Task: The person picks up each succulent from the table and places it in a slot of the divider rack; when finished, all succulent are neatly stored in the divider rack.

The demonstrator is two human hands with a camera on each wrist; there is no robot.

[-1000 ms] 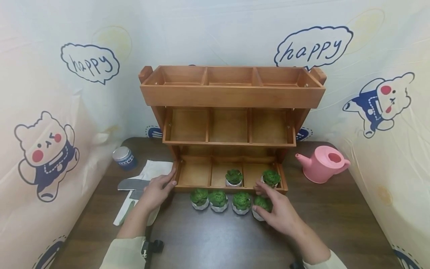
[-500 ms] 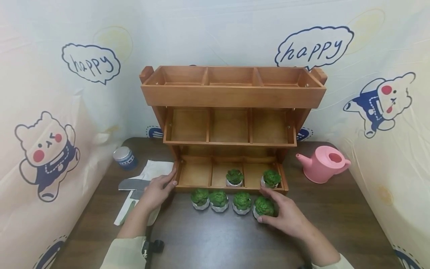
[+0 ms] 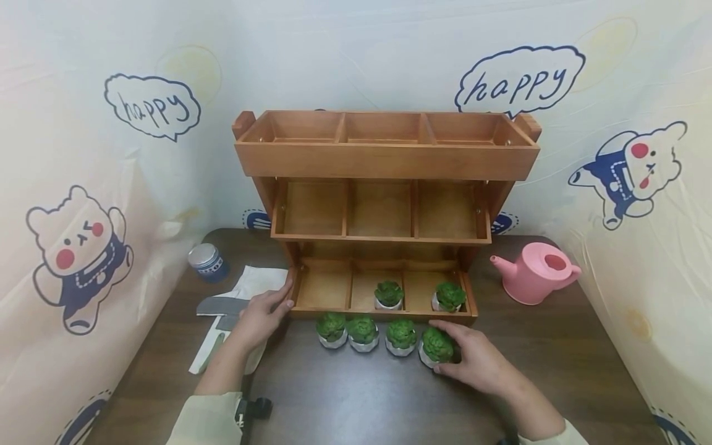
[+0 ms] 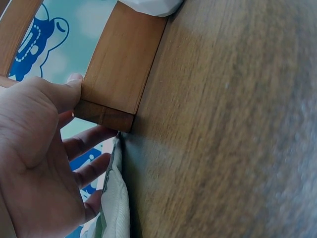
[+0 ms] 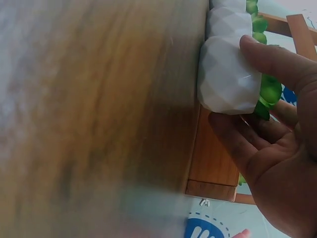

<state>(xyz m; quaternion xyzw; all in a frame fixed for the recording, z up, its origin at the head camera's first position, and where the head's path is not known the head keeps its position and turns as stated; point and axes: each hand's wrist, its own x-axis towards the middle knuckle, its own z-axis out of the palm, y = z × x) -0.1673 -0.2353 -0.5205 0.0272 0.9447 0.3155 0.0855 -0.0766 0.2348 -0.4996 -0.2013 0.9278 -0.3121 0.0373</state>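
Note:
A three-tier wooden shelf (image 3: 386, 162) stands on the table, each tier split into compartments. My left hand (image 3: 261, 318) holds the left front corner of its lowest tier, with thumb and fingers around the wooden edge (image 4: 121, 64). Before the shelf stand several small potted succulents in white faceted pots. My right hand (image 3: 481, 361) grips the rightmost potted succulent (image 3: 437, 345), thumb on the near side, fingers on the far side. Its white pot (image 5: 225, 79) appears close to the table in the right wrist view. Two more potted succulents sit in the lowest tier, one in the middle compartment (image 3: 388, 293), one in the right (image 3: 449, 296).
A pink watering can (image 3: 534, 272) stands right of the shelf. Left of it lie white-and-grey gloves (image 3: 233, 306), partly under my left arm, and a blue jar with a silver lid (image 3: 207, 262). Printed cloth hangs around the table (image 3: 345, 402).
My right hand has shifted slightly right and toward me, from above the rightmost front succulent to its right side, and closed in on its pot. The left hand stays in place.

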